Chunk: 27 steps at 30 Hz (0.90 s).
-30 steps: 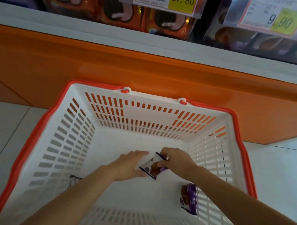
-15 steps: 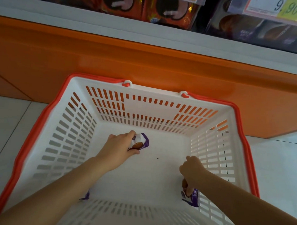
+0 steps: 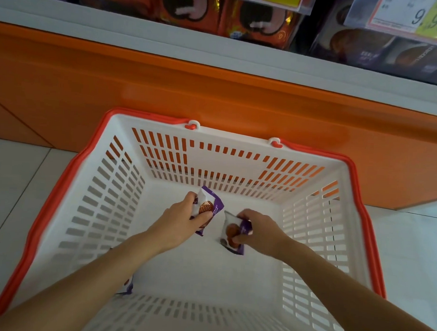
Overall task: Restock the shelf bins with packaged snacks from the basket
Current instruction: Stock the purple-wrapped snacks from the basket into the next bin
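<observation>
Here, inside a white basket on the floor, the left hand grips 1 purple snack packet, fingers curled round it; just beside it, the right hand pinches a 2nd packet between thumb and fingers.

Basket before shelf
</observation>
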Available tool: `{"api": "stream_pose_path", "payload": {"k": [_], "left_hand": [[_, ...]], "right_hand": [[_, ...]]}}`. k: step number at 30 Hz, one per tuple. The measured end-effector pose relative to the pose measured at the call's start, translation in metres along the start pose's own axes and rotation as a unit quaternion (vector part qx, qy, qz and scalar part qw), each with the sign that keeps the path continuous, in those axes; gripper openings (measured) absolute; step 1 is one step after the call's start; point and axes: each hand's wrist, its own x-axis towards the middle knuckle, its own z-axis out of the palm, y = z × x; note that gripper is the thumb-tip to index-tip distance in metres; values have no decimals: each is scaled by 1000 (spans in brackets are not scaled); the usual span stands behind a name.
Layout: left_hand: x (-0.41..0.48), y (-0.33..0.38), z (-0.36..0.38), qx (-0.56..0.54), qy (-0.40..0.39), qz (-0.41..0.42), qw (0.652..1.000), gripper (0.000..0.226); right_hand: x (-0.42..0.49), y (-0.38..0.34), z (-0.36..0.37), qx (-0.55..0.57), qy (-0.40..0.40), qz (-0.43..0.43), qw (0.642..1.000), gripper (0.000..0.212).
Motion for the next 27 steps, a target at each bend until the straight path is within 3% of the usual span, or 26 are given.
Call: {"api": "stream_pose_path", "payload": {"k": [2,5,7,12,18,19,21,23,27], "left_hand": [[-2,6,2,-41,-1,6,999,32],[-4,14,1,-90,20,21,995,23],[-3,14,1,-98,26,38,994,28],[-6,5,0,-29,4,37,999,38],[-25,4,-4,99,16,50,994,8],[-28,3,-6,133,30,54,989,17],[-35,-3,-11,231,63,78,968,44],[-39,-21,-13,383,65,96,917,57],[-47,-60,-20,591,-85,0,802,67]], "right_hand": [[2,-11,0,120,8,14,993,42],[0,-25,-8,318,-19,21,948,49],[-2,-30,-12,365,-52,1,929,54],[-1,-37,-12,329,-71,-29,941,27],[7,-37,-3,245,-37,-100,964,13],[11,-37,-2,236,-34,-106,966,13],[22,-35,0,199,-30,-107,974,15],[33,-33,1,158,-35,-100,982,18],[49,-35,7,121,-45,-110,985,17]]}}
